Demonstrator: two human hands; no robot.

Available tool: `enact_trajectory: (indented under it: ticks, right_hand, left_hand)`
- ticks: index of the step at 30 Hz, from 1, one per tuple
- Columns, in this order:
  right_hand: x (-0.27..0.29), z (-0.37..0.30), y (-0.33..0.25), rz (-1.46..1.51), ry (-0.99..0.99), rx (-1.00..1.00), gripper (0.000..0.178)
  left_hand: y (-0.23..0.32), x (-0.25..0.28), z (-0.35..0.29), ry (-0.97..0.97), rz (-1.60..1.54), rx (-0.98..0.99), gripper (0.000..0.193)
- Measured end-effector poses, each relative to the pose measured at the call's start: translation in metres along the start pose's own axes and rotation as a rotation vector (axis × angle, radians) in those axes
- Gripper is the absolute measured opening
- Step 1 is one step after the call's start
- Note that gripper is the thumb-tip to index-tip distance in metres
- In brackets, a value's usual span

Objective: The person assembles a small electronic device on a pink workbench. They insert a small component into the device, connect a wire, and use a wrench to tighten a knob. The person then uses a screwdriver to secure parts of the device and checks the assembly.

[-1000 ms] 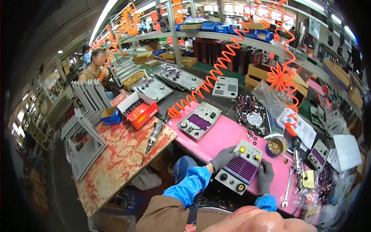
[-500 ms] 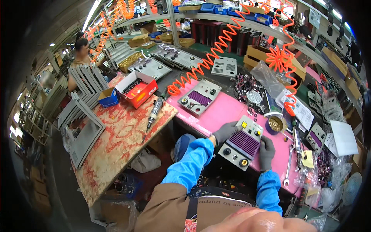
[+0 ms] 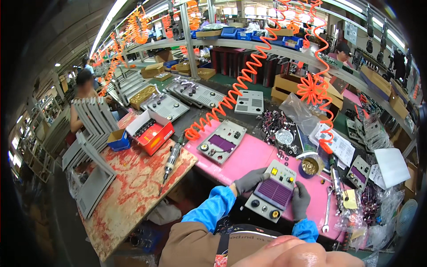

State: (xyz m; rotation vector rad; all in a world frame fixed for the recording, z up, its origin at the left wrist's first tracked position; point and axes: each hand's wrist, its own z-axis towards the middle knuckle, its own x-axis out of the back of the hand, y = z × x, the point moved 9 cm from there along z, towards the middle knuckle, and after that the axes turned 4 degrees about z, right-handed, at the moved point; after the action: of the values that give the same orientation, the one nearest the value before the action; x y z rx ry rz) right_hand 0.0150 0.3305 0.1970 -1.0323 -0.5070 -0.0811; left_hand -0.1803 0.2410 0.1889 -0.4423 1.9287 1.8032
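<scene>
Between my hands is a light grey front panel with purple louvres, a yellow switch, dark knobs and round sockets. It lies tilted over the near edge of the pink work surface. My gloved left hand grips its left edge, the thumb at the front and the other fingers partly hidden. At the opposite edge, my gloved right hand is closed with its fingertips against the panel. A second panel with purple louvres rests farther left on the pink sheet.
A pneumatic screwdriver lies on the worn wooden board by a red parts box. To the right are a tub of small brass-coloured parts, a wrench and another screwdriver. Orange coiled hoses hang overhead. Co-workers are beyond.
The view has tilted upward, showing more of the far shelves and another person at the back right. Both hands stay on the panel, which sits lower and slightly left in the picture.
</scene>
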Motion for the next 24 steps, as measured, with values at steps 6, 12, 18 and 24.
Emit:
enact_trajectory:
  ticks: [6, 12, 18, 24]
  right_hand:
    - [-0.008, -0.005, 0.007, -0.028, -0.020, -0.065, 0.025]
    - [-0.011, -0.001, 0.001, -0.204, -0.059, -0.168, 0.024]
    - [-0.014, 0.011, 0.016, -0.178, 0.029, -0.154, 0.023]
    - [-0.023, -0.015, -0.010, -0.401, -0.057, -0.225, 0.029]
  left_hand:
    - [0.015, 0.000, -0.001, -0.038, -0.056, 0.054, 0.078]
    - [0.000, 0.031, 0.003, 0.062, -0.071, 0.158, 0.080]
    - [0.026, 0.025, 0.011, 0.009, -0.248, 0.100, 0.067]
    - [0.023, 0.032, 0.015, 0.075, -0.242, 0.157, 0.060]
